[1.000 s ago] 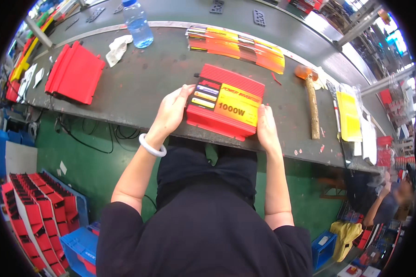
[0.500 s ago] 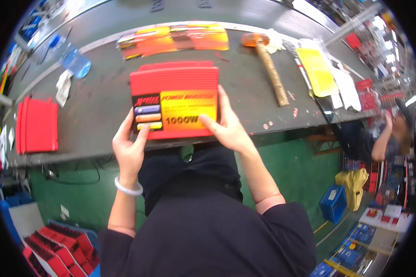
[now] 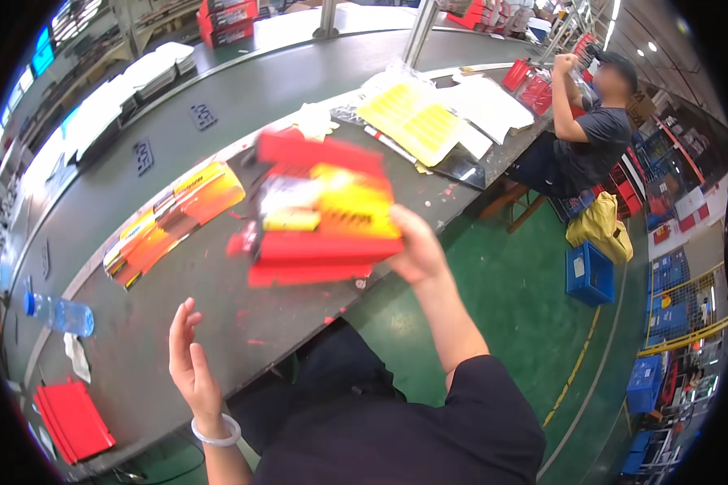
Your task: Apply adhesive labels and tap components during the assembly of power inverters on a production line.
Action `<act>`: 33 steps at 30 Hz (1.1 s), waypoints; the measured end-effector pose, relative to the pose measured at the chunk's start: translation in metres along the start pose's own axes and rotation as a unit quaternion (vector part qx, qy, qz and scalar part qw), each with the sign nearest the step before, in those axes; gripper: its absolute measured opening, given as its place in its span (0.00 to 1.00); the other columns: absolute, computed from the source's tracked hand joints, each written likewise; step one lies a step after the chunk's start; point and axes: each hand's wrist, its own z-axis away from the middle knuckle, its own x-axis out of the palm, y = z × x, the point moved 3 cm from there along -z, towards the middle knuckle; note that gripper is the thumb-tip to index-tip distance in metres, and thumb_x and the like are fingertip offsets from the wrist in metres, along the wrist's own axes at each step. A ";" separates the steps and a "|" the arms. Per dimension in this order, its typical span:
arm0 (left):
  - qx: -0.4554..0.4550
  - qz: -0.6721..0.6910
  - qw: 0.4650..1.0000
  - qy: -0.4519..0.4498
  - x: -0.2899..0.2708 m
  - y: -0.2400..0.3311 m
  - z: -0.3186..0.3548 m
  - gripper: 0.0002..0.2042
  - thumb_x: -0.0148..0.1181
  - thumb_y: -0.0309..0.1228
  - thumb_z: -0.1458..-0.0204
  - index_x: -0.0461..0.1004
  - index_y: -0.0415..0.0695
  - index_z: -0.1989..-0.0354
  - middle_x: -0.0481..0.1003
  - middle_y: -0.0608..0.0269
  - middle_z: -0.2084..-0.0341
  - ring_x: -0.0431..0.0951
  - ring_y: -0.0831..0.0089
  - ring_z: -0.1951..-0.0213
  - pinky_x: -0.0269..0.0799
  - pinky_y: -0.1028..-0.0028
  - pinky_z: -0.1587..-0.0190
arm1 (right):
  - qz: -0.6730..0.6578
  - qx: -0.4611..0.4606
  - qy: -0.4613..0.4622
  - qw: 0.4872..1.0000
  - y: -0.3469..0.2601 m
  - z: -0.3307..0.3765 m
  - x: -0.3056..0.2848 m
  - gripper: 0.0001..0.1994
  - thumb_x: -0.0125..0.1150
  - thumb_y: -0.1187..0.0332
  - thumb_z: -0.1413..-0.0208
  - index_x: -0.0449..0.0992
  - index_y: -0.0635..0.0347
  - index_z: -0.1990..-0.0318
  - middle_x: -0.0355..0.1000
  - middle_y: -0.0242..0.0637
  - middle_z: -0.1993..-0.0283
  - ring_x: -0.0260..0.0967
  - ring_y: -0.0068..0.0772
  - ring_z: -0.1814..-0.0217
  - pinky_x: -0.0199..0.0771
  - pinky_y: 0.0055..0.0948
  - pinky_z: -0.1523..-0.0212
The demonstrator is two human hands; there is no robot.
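From where I stand, the red box (image 3: 323,222) with the yellow label is over the workbench (image 3: 154,331), up and to the right of the person's left hand (image 3: 196,368) and just left of the right hand (image 3: 419,246). The right hand grips it at its near right end, fingers closed around that edge. The box is blurred, and I can't tell whether its underside touches the bench. The left hand is well apart from it, raised, thumb and fingers wide, with a white bangle (image 3: 216,432) on the wrist.

Behind the box, a row of orange and yellow labels (image 3: 174,218) lies along the bench, and a yellow sheet (image 3: 412,121) rests farther right. Toward the left end are a water bottle (image 3: 66,315) on its side in my view, a crumpled white cloth (image 3: 78,357) and a second red casing (image 3: 74,422). A co-worker (image 3: 594,133) sits beyond the bench's right end, arms raised.
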 end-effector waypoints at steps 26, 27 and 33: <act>-0.034 -0.169 0.945 0.279 -0.088 -0.035 -0.013 0.25 0.58 0.25 0.47 0.60 0.41 0.39 0.70 0.60 0.50 0.74 0.77 0.59 0.69 0.75 0.55 | 0.188 -0.107 0.129 0.968 0.001 -0.352 -0.015 0.16 0.53 0.66 0.40 0.69 0.63 0.47 0.71 0.45 0.49 0.73 0.43 0.52 0.75 0.44 0.52; -0.030 -0.225 0.924 0.309 -0.103 -0.031 0.001 0.26 0.60 0.27 0.48 0.61 0.41 0.40 0.70 0.60 0.50 0.74 0.75 0.58 0.69 0.73 0.53 | 0.214 -0.110 0.109 0.965 0.006 -0.349 -0.007 0.16 0.53 0.66 0.40 0.69 0.63 0.47 0.71 0.45 0.49 0.72 0.43 0.52 0.75 0.44 0.52; 0.059 -0.624 0.578 0.523 -0.238 0.005 0.059 0.30 0.68 0.33 0.56 0.62 0.40 0.44 0.64 0.48 0.51 0.63 0.51 0.46 0.60 0.59 0.42 | 0.384 -0.222 0.090 0.892 -0.087 -0.300 -0.050 0.16 0.51 0.66 0.39 0.69 0.63 0.46 0.71 0.43 0.49 0.72 0.40 0.52 0.74 0.42 0.50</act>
